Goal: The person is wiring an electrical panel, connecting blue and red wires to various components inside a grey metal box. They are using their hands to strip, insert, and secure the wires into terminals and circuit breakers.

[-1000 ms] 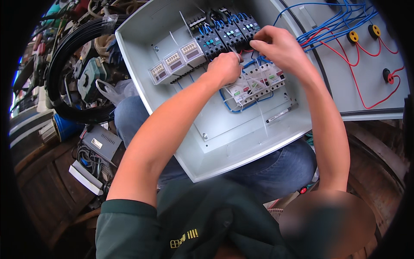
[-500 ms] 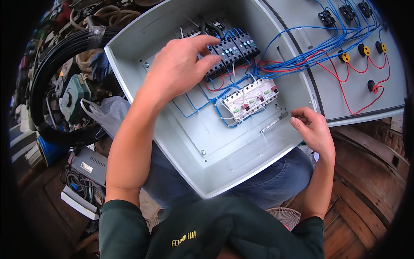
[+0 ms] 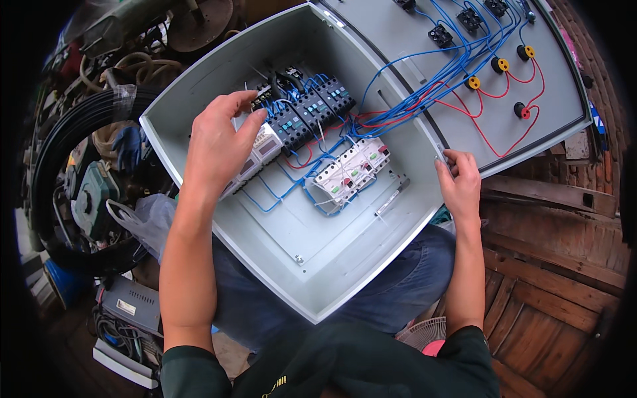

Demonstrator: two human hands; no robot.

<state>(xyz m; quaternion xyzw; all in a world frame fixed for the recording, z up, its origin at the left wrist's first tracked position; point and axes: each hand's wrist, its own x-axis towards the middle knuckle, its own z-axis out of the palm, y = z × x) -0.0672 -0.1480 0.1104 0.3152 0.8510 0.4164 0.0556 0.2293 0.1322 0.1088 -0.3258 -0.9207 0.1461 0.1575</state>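
Note:
An open grey metal electrical enclosure (image 3: 279, 288) rests tilted across my lap. My left hand (image 3: 222, 142) hovers over its left side with thumb and fingers apart, holding nothing. Partly hidden beneath that hand is a white module (image 3: 265, 147), beside a row of black contactors (image 3: 310, 114). White circuit breakers (image 3: 352, 169) with green and red parts sit lower on the back plate, tied round with white strips and blue wires. At the right rim near the hinge, my right hand (image 3: 460, 182) grips the edge between thumb and forefinger; its other fingers are partly hidden.
The enclosure door (image 3: 557, 129) hangs open at the right. Blue wires (image 3: 424, 99) run to it in a bundle. A slim pen-like thing (image 3: 393, 199) lies inside the box. To the left are a black cable coil (image 3: 50, 152), a plastic bag (image 3: 149, 222) and a grey device (image 3: 133, 302).
The enclosure and door have shifted left and turned slightly in view. My left hand has drawn back from the contactors, uncovering the white module. My right hand has closed on the rim.

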